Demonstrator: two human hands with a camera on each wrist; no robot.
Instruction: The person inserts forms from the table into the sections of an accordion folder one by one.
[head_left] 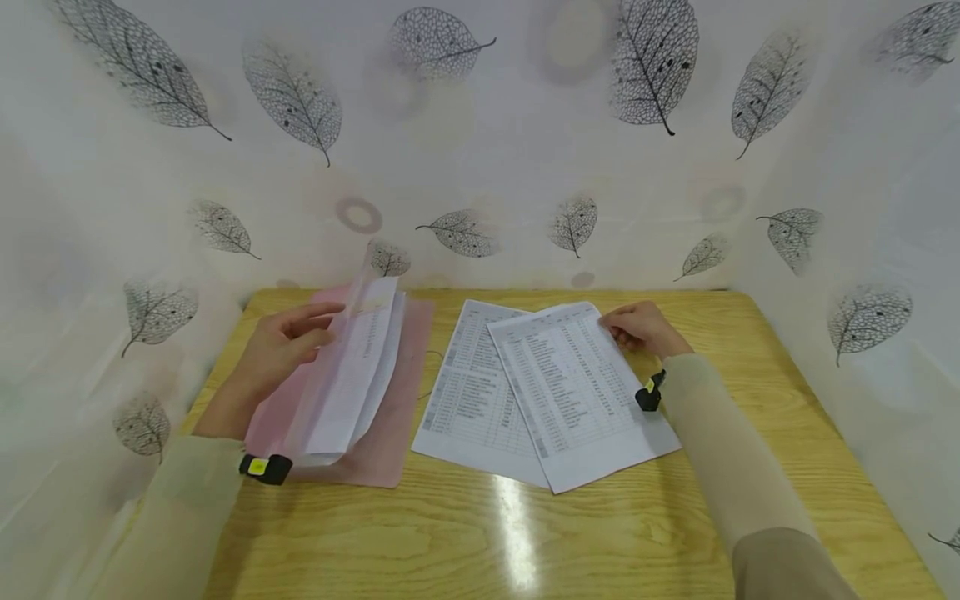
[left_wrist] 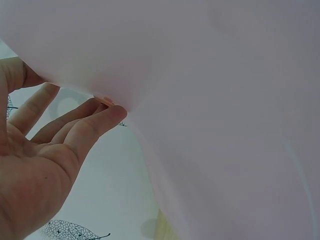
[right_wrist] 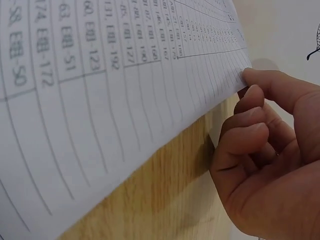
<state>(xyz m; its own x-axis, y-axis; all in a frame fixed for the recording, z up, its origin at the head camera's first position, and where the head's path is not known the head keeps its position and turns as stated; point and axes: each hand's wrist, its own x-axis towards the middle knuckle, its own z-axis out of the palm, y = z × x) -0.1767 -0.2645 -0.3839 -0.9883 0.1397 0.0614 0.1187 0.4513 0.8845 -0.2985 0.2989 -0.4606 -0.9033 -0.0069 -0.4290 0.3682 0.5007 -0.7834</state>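
On the left of the table lies an opened pink folder (head_left: 412, 375), its clear pinkish cover raised. White papers (head_left: 360, 367) stand tilted inside it. My left hand (head_left: 281, 346) holds the raised cover by its edge; in the left wrist view the pale pink cover (left_wrist: 215, 100) fills most of the picture, with thumb and fingers at its edge. To the right, my right hand (head_left: 641, 327) pinches the upper right corner of a printed table sheet (head_left: 577, 392). That sheet overlaps a second printed sheet (head_left: 472, 400). The right wrist view shows thumb and index finger on the sheet's corner (right_wrist: 235, 75).
All of this is on a yellow wood-grain table (head_left: 420, 542). A pale curtain (head_left: 495, 167) printed with dark leaves hangs behind the table and along both sides. A thin cord (head_left: 433, 358) shows between the folder and the sheets.
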